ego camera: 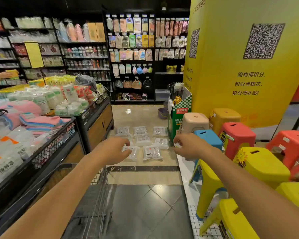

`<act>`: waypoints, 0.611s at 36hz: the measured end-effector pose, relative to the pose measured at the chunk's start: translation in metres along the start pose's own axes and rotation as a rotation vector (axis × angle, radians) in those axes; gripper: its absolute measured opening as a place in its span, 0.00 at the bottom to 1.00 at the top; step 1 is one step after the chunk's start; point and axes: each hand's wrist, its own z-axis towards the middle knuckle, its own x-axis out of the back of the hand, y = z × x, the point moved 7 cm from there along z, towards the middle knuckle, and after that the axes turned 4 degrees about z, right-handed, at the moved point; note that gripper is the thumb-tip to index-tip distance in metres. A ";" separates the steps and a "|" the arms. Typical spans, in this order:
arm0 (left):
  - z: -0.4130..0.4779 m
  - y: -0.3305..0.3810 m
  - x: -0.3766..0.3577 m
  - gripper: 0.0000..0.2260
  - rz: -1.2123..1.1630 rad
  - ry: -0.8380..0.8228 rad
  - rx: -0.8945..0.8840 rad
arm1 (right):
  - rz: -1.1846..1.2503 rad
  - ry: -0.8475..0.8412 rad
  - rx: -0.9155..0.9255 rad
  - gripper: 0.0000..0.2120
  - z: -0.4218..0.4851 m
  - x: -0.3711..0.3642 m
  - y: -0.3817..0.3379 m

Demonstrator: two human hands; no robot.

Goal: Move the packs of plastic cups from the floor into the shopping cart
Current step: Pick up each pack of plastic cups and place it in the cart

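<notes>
In the head view, the packs of plastic cups (142, 141) are seen lying flat on the tiled floor (145, 176) near the middle of the picture, set out in roughly three rows. About eight can be counted, and one more may be hidden behind the left hand (114, 150).

The shopping cart (97, 195) is found at 7 o'clock, close to the person and partly covered by the left forearm. No pack can be made out in the part of its wire basket that shows.

Both arms are stretched forward. The left hand is held out in line with the near-left packs at 11 o'clock, its fingers (126, 144) loosely curled around nothing. The right hand (188, 145) is held at 1 o'clock, beside the right edge of the group, fingers bent downward and apparently empty.

Coloured stools (264, 163) are stacked from 2 to 5 o'clock.

The task is judged barely begun: nothing is gripped, and every visible pack is left to be lifted.
</notes>
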 end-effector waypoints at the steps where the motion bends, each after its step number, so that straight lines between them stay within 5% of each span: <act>1: 0.009 0.003 -0.001 0.20 0.004 -0.008 0.001 | 0.001 0.004 0.001 0.20 0.010 0.001 0.006; 22: 0.259 0.023 -0.018 0.19 -0.065 -0.003 0.076 | -0.043 -0.056 0.072 0.19 0.240 0.029 0.119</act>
